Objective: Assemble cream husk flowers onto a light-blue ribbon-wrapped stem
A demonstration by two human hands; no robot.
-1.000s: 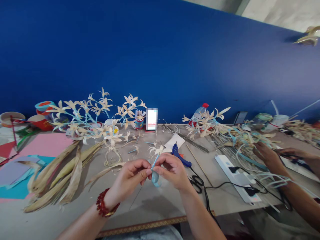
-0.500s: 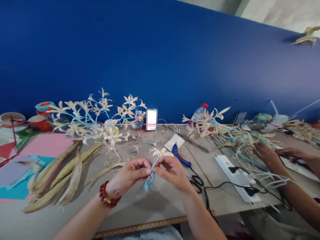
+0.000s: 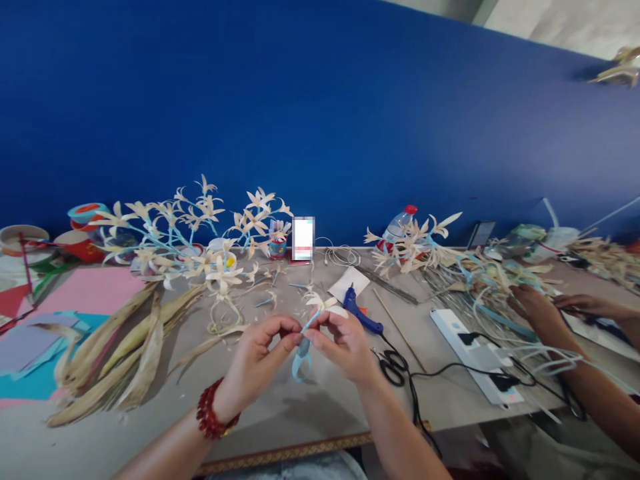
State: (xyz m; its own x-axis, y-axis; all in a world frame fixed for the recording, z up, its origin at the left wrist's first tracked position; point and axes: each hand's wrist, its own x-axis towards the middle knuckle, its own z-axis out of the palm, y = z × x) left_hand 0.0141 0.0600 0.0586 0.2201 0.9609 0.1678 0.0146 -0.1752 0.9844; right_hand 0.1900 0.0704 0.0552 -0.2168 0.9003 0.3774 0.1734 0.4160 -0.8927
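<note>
My left hand (image 3: 260, 353) and my right hand (image 3: 340, 343) meet above the table, both pinched on a small husk flower (image 3: 319, 303) on a thin stem wrapped in light blue tape (image 3: 300, 360). A loop of the tape hangs down between my hands. The cream petals stick up just beyond my right fingers. A red bead bracelet (image 3: 215, 413) sits on my left wrist.
A blue glue gun (image 3: 361, 315), black scissors (image 3: 393, 363) and a white power strip (image 3: 475, 353) lie to the right. Dried husks (image 3: 125, 347) and coloured paper (image 3: 75, 293) lie left. Finished flower branches (image 3: 190, 233) stand behind. Another person's hands (image 3: 540, 310) work at right.
Both hands stay pinched on the stem and have turned it slightly. The hanging blue tape loop has shifted from a tight curl to a longer loop below my fingers.
</note>
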